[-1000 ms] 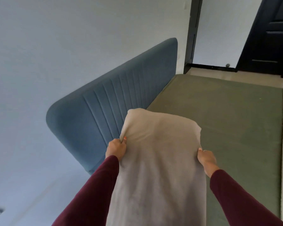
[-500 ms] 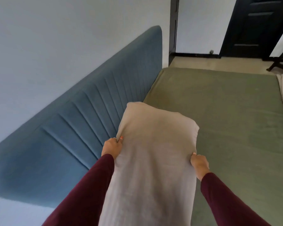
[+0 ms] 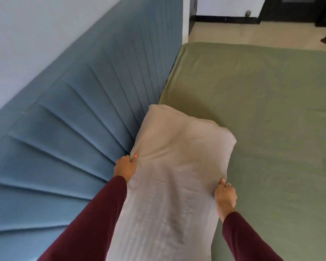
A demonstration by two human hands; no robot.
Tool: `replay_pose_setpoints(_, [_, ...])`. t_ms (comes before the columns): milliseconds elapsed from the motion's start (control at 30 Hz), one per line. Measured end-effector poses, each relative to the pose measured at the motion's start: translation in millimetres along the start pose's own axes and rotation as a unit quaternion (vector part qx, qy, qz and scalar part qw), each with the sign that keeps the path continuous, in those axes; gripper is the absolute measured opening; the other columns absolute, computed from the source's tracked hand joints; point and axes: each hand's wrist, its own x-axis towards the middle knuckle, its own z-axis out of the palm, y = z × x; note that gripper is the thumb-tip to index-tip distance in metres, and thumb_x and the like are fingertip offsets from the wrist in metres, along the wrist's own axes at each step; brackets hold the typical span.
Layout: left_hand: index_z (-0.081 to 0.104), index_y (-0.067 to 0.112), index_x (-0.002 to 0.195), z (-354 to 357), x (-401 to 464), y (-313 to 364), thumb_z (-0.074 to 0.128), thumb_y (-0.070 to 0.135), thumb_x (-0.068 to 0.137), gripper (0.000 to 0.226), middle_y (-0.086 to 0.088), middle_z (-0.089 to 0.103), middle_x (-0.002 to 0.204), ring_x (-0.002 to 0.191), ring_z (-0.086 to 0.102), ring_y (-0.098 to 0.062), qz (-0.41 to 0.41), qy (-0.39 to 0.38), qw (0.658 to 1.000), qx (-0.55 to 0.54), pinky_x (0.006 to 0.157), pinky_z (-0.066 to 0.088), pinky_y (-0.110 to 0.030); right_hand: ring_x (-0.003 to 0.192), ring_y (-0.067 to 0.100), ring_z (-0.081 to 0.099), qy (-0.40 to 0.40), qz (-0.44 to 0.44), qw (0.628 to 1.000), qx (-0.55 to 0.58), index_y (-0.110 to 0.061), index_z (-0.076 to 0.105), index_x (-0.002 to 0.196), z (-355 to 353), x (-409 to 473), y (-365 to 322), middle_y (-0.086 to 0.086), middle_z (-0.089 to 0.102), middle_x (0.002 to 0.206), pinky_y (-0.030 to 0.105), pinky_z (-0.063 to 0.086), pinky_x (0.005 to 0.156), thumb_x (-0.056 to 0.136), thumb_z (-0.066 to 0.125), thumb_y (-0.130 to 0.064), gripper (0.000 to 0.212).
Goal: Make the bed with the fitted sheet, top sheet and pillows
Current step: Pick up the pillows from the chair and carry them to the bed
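Head view: I look down along my 2 maroon sleeves at the head end of the bed, with the blue headboard [image 3: 94,113] on my left and the mattress spreading to my right.
Fitted sheet: the green fitted sheet [image 3: 262,110] covers the mattress as far as I can see, smooth and pulled round the far corner by the headboard, so I judge that step done.
Pillow: 1 beige pillow [image 3: 177,166] runs lengthwise away from me, its far end at the foot of the headboard and over the sheet; whether that end is already resting there I cannot tell.
Left hand: my left hand [image 3: 125,167] pinches a bunch of the pillow's cover on its left edge, thumb on top, just beside the headboard.
Right hand: my right hand [image 3: 225,194] grasps the pillow's right edge, fingers curled under it and a ring showing.
Step in hand: I judge that I am laying this pillow against the headboard.
Top sheet: none is spread on the part of the bed in view; where it is I cannot say.
Still to do: as I judge it, settle this pillow, add any other pillow, and spread the top sheet if it is not on.
Beyond the bed: pale floor [image 3: 252,32] and a dark door frame [image 3: 193,14] at the far end.
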Motion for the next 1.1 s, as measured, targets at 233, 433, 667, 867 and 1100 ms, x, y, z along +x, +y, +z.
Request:
replay_pose_setpoints(233, [0.060,-0.005,0.102,50,55,-21,0.038,0.036,0.101,0.046,-0.024,0.062,0.107,0.098,0.058,-0.037,-0.047,0.005,0.997,-0.058,0.082,0.045,-0.037,0.116,0.040,0.050,0.001,-0.007,0.999,0.034,0.001,0.058,0.121,40,36,4,0.024,0.056,0.125,0.043,0.039,0.100,0.102,0.034,-0.037,0.049])
replay_pose_setpoints(433, [0.004,0.033,0.152,92,28,-74,0.043,0.052,0.094,0.072,-0.006,0.006,0.160,0.146,0.011,-0.027,0.014,-0.098,0.990,0.098,0.114,0.022,-0.050,0.129,0.031,0.044,-0.097,-0.021,0.994,0.045,-0.014,0.045,0.139,52,22,41,0.011,0.049,0.140,0.040,0.031,0.108,0.099,0.029,-0.051,0.057])
replay_pose_setpoints(667, [-0.020,0.047,0.142,127,-54,-111,0.010,0.079,0.078,0.078,0.012,-0.028,0.154,0.145,-0.017,-0.028,0.022,-0.157,0.954,0.253,0.110,0.012,-0.065,0.127,0.008,0.043,-0.190,0.010,0.980,0.060,-0.015,0.037,0.140,62,-27,133,-0.001,0.048,0.138,0.028,0.029,0.111,0.051,0.056,-0.090,0.119])
replay_pose_setpoints(867, [-0.003,0.042,0.150,113,-82,-110,0.028,0.059,0.096,0.064,0.010,-0.015,0.158,0.147,-0.007,-0.022,0.024,-0.210,0.952,0.221,0.113,0.011,-0.056,0.101,0.018,0.062,-0.264,0.028,0.964,-0.012,-0.012,0.060,0.118,48,-34,126,-0.002,0.066,0.112,0.032,0.049,0.088,0.043,0.071,-0.081,0.102])
replay_pose_setpoints(1100, [0.009,0.035,0.152,80,-152,-111,0.031,0.049,0.099,0.058,0.006,-0.004,0.160,0.148,-0.002,-0.020,0.005,-0.241,0.937,0.251,0.116,0.007,-0.049,0.137,0.033,0.034,-0.174,-0.061,0.887,-0.423,-0.007,0.013,0.151,33,-49,86,0.018,0.030,0.150,0.045,0.031,0.110,0.086,0.046,-0.037,0.078])
